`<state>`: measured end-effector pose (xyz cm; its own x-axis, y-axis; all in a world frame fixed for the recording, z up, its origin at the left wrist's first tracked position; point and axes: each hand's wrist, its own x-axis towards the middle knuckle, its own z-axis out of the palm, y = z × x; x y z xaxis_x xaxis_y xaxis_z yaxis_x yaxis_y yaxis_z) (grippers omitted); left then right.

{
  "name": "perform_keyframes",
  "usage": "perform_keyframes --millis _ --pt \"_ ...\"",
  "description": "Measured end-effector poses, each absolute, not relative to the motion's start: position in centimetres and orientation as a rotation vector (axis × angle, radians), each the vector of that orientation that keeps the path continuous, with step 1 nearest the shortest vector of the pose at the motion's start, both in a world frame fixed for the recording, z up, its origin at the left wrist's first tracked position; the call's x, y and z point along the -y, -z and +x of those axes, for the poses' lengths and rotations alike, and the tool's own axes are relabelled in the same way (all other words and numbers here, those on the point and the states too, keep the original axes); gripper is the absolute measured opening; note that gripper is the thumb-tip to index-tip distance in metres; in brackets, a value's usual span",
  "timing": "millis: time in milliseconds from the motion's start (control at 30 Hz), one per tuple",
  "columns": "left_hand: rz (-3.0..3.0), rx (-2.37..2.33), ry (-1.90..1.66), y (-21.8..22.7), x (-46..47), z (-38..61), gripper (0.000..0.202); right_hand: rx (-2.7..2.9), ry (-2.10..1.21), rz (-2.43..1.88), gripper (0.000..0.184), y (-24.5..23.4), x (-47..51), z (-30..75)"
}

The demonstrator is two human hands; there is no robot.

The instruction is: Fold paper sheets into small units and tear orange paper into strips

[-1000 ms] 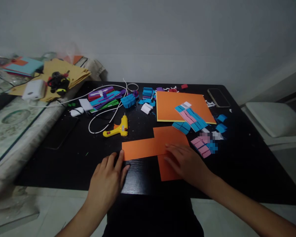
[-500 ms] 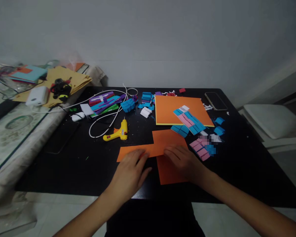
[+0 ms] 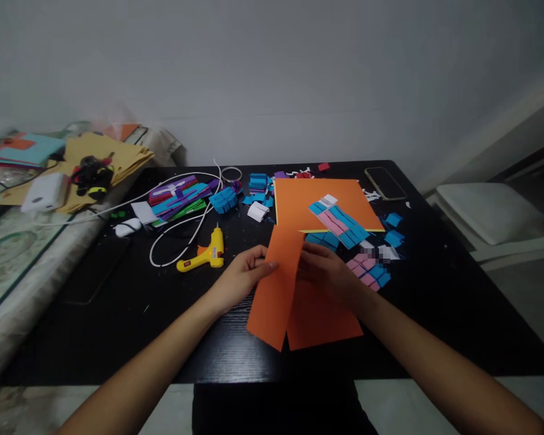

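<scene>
An orange paper strip (image 3: 274,290) is raised and tilted above the table's front part. My left hand (image 3: 242,275) pinches its left edge, thumb in front and fingers partly behind. At the strip's right edge, my right hand (image 3: 329,272) has its fingers closed on it, the tips partly hidden. Beneath, an orange paper sheet (image 3: 324,323) lies on the black table, partly covered by the strip and my right hand. Close to my right hand are a pink and blue folded-paper panel (image 3: 367,272) and another blue, pink and white one (image 3: 338,222).
A yellow glue gun (image 3: 204,252) lies left of my hands, beside a white cable (image 3: 151,254). Colored paper strips (image 3: 181,199) and blue folded pieces (image 3: 224,199) sit behind it. A large orange sheet (image 3: 294,199) and a phone (image 3: 385,183) lie farther back.
The orange strip, flat across the sheet before, is now lifted and turned lengthwise toward me. My left hand has gone from resting flat to pinching it. The view has shifted slightly.
</scene>
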<state>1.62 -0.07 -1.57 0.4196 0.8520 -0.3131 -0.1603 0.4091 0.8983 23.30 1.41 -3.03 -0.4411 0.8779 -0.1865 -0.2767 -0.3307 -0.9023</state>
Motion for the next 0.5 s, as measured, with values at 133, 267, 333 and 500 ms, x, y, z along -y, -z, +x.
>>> perform_keyframes --millis 133,267,333,500 --pt "0.896 -0.922 -0.807 3.4 0.2 2.3 0.041 1.077 -1.835 -0.909 0.036 3.9 -0.9 23.2" --pt "0.903 -0.876 -0.764 3.6 0.7 2.4 0.039 1.167 -1.811 -0.929 0.040 4.3 -0.7 23.2" --pt "0.900 -0.851 -0.742 3.6 0.9 2.3 0.039 1.179 -1.833 -0.917 0.044 4.6 -0.7 23.3" --pt "0.889 -0.886 -0.726 4.1 1.3 2.2 0.039 1.136 -1.954 -0.878 0.066 5.1 -0.6 23.1"
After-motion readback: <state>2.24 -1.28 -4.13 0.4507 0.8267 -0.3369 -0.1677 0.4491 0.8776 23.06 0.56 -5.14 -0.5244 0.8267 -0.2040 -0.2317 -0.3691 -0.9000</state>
